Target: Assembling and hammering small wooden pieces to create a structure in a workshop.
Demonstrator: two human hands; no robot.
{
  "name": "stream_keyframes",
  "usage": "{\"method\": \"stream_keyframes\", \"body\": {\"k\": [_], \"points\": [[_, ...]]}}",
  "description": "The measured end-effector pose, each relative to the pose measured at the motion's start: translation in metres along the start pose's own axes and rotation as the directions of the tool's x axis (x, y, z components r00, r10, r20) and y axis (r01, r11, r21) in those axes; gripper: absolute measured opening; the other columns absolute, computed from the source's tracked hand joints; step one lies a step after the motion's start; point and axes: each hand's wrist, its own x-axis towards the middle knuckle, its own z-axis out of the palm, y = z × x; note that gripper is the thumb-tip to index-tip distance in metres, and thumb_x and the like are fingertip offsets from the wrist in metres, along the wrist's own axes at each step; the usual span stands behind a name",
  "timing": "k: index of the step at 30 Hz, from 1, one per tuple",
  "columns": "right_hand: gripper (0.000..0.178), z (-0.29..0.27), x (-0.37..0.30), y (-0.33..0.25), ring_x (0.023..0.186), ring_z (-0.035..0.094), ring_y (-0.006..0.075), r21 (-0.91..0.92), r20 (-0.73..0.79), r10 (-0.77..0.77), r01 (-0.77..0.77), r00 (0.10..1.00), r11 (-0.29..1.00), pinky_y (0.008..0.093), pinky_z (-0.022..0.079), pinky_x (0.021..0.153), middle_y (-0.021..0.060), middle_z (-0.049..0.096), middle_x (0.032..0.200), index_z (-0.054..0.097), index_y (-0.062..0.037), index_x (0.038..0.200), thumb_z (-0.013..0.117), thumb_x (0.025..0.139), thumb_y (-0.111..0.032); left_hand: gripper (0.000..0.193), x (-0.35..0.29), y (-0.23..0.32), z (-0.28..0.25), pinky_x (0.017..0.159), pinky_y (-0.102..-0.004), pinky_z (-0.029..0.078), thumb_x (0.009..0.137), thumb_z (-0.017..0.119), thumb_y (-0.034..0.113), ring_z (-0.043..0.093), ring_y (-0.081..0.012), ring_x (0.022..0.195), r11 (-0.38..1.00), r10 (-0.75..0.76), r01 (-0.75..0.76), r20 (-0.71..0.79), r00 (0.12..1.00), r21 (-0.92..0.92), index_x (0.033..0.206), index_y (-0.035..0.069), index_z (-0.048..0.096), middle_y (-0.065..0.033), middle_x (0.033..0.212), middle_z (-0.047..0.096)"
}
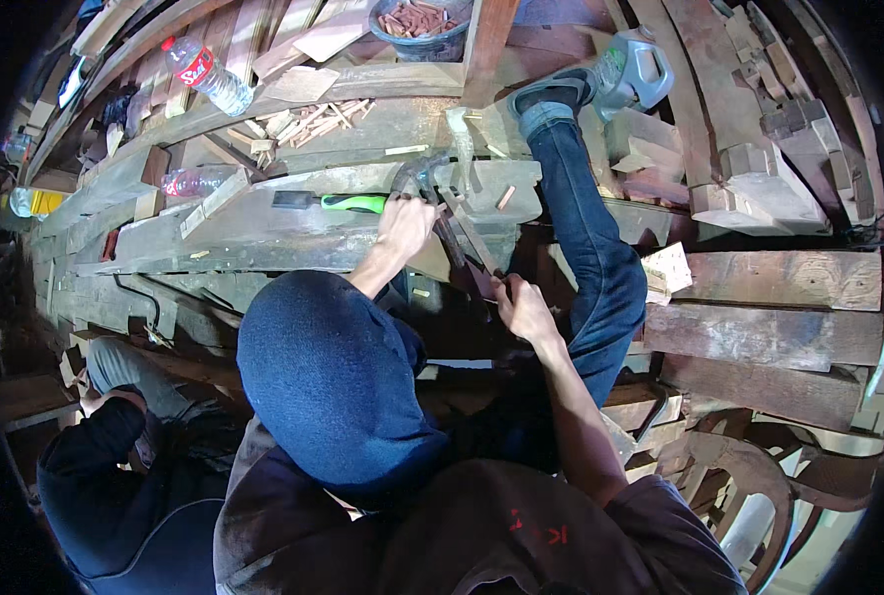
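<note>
- Toward the right end of the worktop [278, 233], the left hand [409, 226] is bent over a dark tool [424, 174], its fingers curled; their tips are hidden, so I cannot tell how firmly they grip.
- Beyond that hand, the tool's dark metal head shows above the worktop, toward its far edge.
- Off the near edge, the right hand [526, 309] is closed around the lower end of a pale wooden strip [474, 233], which slants up and left toward the tool's head.
- Just left of the left hand, a chisel with a green handle [353, 203] lies flat, its blade toward the left end.
- Close to the right end, a small wooden peg [506, 197] lies loose.
- At the far edge, a pale curved piece [460, 139] stands out beyond the tool.
- Past the far edge lie a heap of thin wooden sticks [323, 124] and a basin [424, 47] of short wood pieces.
- Well apart, beyond the near edge on the left, sits a co-worker [129, 486].
</note>
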Motion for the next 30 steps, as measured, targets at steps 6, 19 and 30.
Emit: {"method": "stream_keyframes", "body": {"k": [6,19,30], "points": [[0.035,0.007,0.005,0.003,0.083,0.061,0.0498,0.011,-0.009,0.042,-0.042,0.999,0.999,0.0551,0.049,0.071,0.0349,0.06,0.079,0.059,0.0097,0.088,0.051,0.095,-0.023,0.023,0.007,0.007,-0.007,0.063,-0.0434,0.052,0.085,0.054,0.017,0.068,-0.0315,0.069,0.997,0.072,-0.073,0.043,0.996,0.035,0.074,0.007,0.071,-0.0175,0.069,0.066],[0.027,0.016,-0.005,0.026,0.08,0.061,0.0496,-0.058,0.019,-0.123,0.124,0.992,0.991,0.0563,0.05,0.069,0.0341,0.06,0.079,0.055,0.0071,0.092,0.049,0.095,-0.019,0.015,0.003,0.012,-0.008,0.061,-0.0407,0.052,0.081,0.057,0.014,0.069,-0.0299,0.072,0.993,0.092,-0.103,0.15,0.984,0.065,0.078,0.007,0.071,-0.0159,0.075,0.067],[0.032,0.02,0.009,0.017,0.084,0.061,0.0498,-0.065,0.049,0.065,-0.062,0.997,0.996,0.0566,0.05,0.072,0.035,0.061,0.081,0.054,0.0089,0.092,0.047,0.097,-0.022,0.027,0.002,0.016,-0.012,0.061,-0.0458,0.053,0.083,0.061,0.028,0.068,-0.0348,0.065,0.995,-0.025,0.029,0.041,0.999,-0.097,0.074,0.004,0.069,-0.0181,0.069,0.067]]}}
